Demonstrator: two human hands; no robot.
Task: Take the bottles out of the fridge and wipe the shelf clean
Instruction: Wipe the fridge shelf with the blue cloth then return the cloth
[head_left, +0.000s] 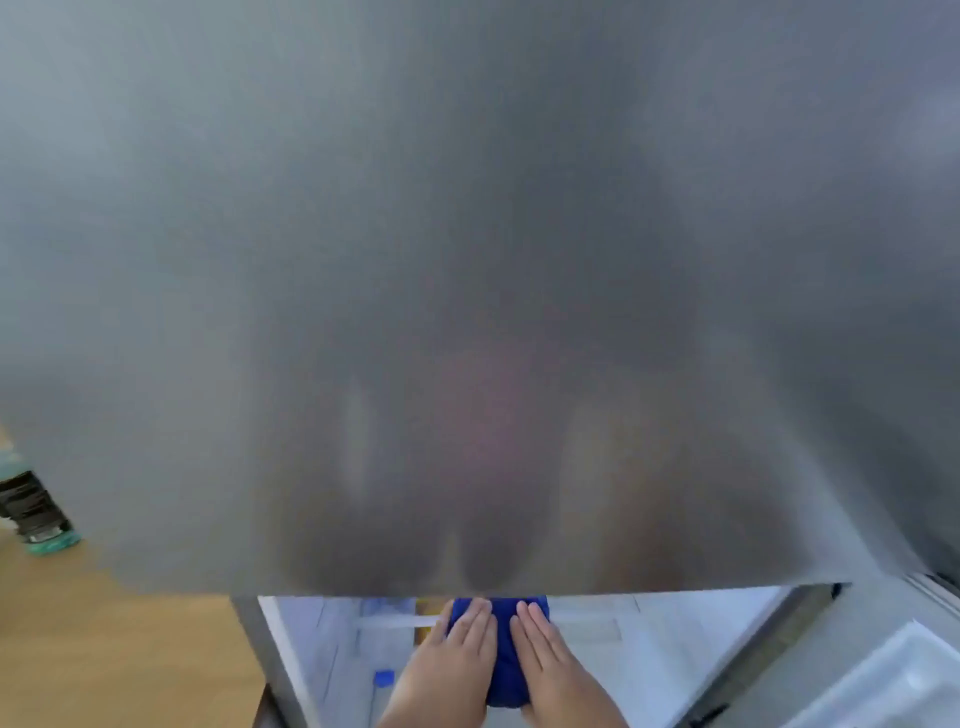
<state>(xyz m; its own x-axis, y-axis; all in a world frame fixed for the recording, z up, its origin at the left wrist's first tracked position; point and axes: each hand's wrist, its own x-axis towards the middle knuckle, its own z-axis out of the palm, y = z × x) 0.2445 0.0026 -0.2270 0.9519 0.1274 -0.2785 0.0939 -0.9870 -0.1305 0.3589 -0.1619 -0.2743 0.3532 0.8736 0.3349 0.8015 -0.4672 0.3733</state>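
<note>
Both my hands lie flat, side by side, on a blue cloth (503, 660) that rests on the fridge shelf (597, 631) in the open lower compartment. My left hand (457, 660) covers the cloth's left part and my right hand (545, 660) its right part, fingers together and pointing into the fridge. A bottle with a blue cap (383, 678) shows lower down in the compartment, left of my left hand. Something yellow (426, 610) shows behind the cloth, too blurred to name.
A closed steel fridge door (467, 286) fills most of the view above the hands. The open lower door with a white bin (893, 680) is at the right. A wooden floor (119, 654) and a dark-labelled teal container (36, 514) lie at the left.
</note>
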